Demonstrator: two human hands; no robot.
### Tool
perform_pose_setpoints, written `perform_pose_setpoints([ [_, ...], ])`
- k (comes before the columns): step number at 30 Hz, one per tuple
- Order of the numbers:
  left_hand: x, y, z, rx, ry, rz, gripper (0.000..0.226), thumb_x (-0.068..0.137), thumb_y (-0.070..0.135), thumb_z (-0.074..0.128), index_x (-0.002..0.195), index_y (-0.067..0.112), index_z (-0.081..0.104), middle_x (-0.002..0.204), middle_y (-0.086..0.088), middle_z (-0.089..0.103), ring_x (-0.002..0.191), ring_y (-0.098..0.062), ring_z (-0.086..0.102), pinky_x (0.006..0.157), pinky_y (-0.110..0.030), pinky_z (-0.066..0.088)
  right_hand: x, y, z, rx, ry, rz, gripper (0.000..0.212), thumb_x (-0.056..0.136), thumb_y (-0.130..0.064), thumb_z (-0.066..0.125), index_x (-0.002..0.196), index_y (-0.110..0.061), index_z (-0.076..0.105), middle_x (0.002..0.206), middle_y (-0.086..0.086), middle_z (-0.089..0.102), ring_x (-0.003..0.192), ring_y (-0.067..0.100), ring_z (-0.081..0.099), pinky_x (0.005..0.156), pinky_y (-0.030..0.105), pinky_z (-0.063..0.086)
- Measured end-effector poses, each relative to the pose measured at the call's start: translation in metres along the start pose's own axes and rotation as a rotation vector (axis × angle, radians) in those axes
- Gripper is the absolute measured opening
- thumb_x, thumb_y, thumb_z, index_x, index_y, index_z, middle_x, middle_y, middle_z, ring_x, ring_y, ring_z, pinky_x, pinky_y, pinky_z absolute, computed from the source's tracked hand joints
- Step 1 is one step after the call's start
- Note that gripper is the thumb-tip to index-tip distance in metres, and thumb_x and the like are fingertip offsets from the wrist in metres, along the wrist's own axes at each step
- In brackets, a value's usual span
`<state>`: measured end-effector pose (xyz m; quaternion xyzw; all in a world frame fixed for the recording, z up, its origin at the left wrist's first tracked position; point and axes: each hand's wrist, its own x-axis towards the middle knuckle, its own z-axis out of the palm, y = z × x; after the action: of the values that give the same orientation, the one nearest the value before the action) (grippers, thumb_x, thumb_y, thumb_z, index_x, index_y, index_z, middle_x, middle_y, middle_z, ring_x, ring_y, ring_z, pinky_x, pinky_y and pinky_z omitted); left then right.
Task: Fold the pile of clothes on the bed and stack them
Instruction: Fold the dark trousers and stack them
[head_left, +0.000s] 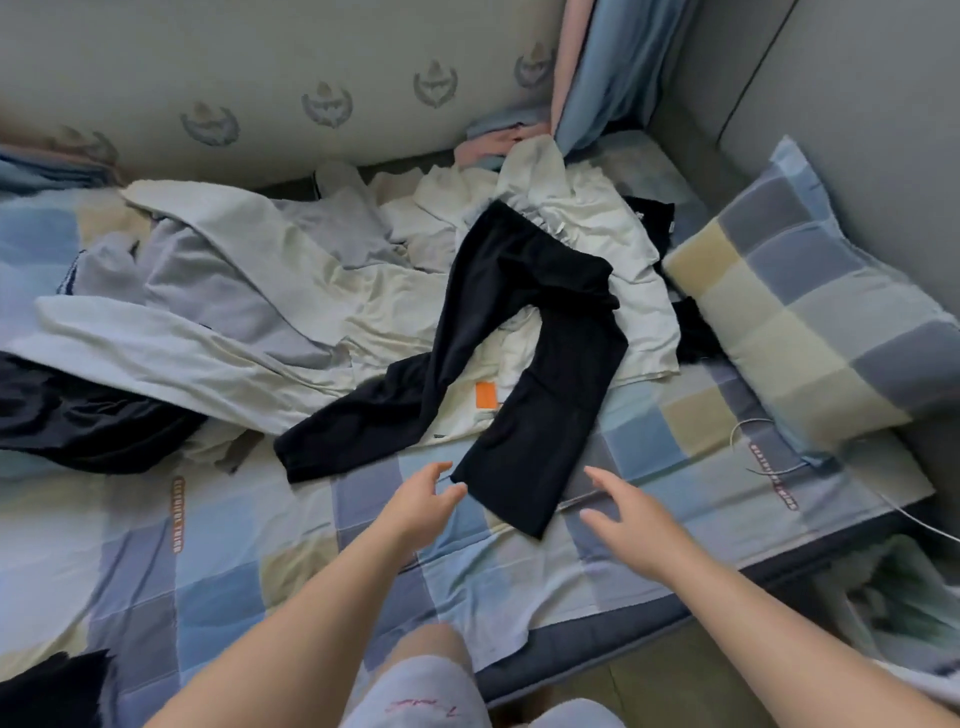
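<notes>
Judged barely begun. Found black trousers (519, 338) lying unfolded, legs splayed, across the pile of pale clothes (234, 312) on the bed (234, 545). Noted left hand (421, 499) and right hand (623, 512) open, fingers spread, gripping nothing, flanking one leg hem. Saw no folded stack; folding and stacking all outstanding.
</notes>
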<state>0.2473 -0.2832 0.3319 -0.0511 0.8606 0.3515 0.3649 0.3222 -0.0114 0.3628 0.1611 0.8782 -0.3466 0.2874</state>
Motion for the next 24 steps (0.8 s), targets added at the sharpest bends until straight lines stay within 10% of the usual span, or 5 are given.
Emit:
perform_pose_setpoints([
  [12, 0.261, -0.078, 0.108, 0.262, -0.079, -0.023, 0.071, 0.095, 0.035, 0.063, 0.155, 0.016, 0.029, 0.152, -0.007, 0.041, 0.133, -0.030, 0.047, 0.109, -0.044, 0.043, 0.219, 0.126, 0.140, 0.243, 0.012, 0.355, 0.071, 0.097, -0.035, 0.059, 0.157, -0.030, 0.023, 0.155, -0.002, 0.042, 0.128, 0.021, 0.050, 0.089, 0.028, 0.038],
  [17, 0.336, -0.120, 0.149, 0.289, -0.035, 0.041, 0.080, 0.090, 0.035, 0.069, 0.154, 0.014, 0.026, 0.154, -0.009, 0.033, 0.137, -0.034, 0.038, 0.114, -0.043, 0.034, 0.290, 0.144, 0.221, 0.470, 0.085, 0.641, 0.101, 0.085, -0.042, 0.075, 0.160, -0.020, 0.011, 0.158, 0.007, 0.027, 0.142, 0.028, 0.036, 0.114, 0.038, 0.031],
  [24, 0.373, -0.137, 0.165, 0.457, 0.123, 0.033, 0.022, 0.098, 0.032, 0.058, 0.099, 0.014, 0.046, 0.131, -0.009, 0.041, 0.112, -0.034, 0.045, 0.093, -0.044, 0.039, 0.324, 0.183, 0.242, 0.802, 0.239, 0.758, 0.046, 0.062, -0.056, 0.073, 0.095, -0.024, 0.069, 0.116, 0.002, 0.070, 0.102, 0.022, 0.069, 0.094, 0.048, 0.056],
])
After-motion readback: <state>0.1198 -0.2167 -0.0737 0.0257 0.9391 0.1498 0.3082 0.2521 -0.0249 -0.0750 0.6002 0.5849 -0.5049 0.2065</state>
